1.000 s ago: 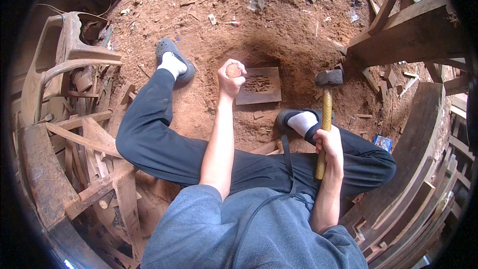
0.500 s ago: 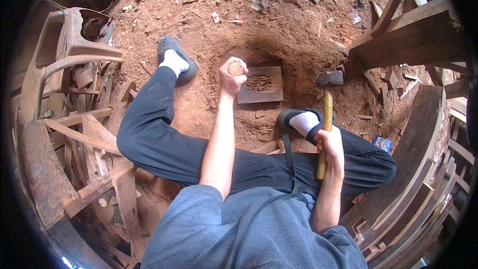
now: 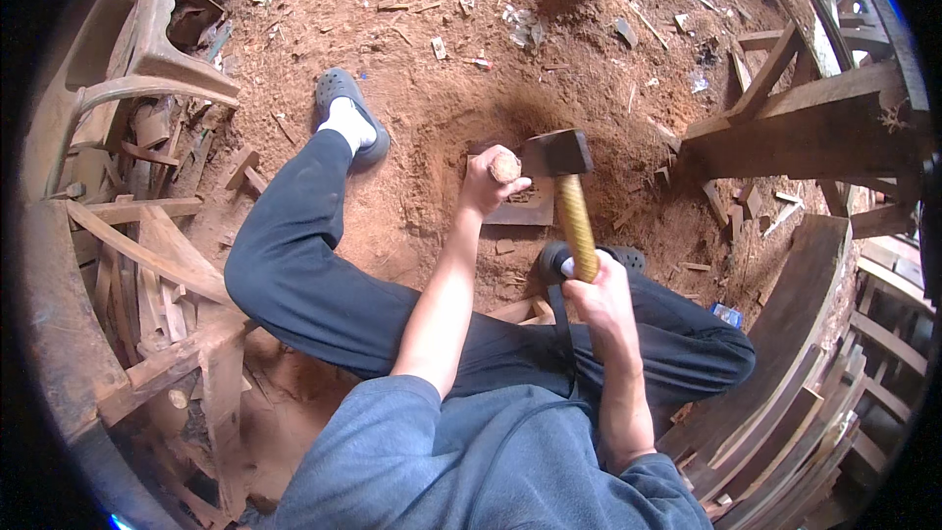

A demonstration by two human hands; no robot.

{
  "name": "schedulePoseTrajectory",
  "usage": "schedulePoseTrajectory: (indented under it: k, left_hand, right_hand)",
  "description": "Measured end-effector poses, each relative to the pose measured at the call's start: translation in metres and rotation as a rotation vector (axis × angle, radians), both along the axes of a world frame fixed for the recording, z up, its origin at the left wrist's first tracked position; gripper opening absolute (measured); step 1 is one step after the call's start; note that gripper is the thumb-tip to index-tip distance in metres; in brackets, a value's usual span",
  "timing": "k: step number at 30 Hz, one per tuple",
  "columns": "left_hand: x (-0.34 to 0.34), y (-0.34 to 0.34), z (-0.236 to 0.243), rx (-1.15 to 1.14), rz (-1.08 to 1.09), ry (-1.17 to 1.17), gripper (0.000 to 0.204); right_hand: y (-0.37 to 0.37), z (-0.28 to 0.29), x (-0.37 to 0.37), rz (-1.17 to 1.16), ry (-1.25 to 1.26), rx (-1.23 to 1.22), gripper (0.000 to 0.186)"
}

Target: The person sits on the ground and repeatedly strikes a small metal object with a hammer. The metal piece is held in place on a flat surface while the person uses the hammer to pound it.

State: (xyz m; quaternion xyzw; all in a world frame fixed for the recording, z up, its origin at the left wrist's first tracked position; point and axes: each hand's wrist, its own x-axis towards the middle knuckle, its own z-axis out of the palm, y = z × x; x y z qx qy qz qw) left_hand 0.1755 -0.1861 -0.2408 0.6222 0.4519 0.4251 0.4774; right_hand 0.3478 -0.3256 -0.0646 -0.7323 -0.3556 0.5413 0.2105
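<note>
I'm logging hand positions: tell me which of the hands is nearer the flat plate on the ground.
Left. The left hand partly covers the plate in this view; the right hand, on the hammer handle, is below and right of it.

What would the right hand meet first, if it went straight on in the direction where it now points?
Likely the reddish-brown ground, past the head of the hammer that the right hand holds; from one view, height above the ground is unclear.
</note>
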Motion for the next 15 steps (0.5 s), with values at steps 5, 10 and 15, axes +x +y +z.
schedulePoseTrajectory:
  k: [5, 10, 15]
  left_hand:
    - [-0.002, -0.004, 0.001, -0.047, -0.007, 0.085, 0.034]
    - [-0.003, 0.000, -0.016, -0.131, -0.009, -0.002, 0.036]
    - [0.004, 0.004, -0.033, 0.140, -0.015, 0.057, 0.024]
  right_hand:
    - [0.018, -0.013, -0.035, 0.196, -0.135, -0.076, 0.040]
    - [0.022, -0.012, -0.041, 0.150, -0.085, -0.143, 0.035]
    - [0.023, -0.016, -0.033, 0.183, -0.150, -0.100, 0.033]
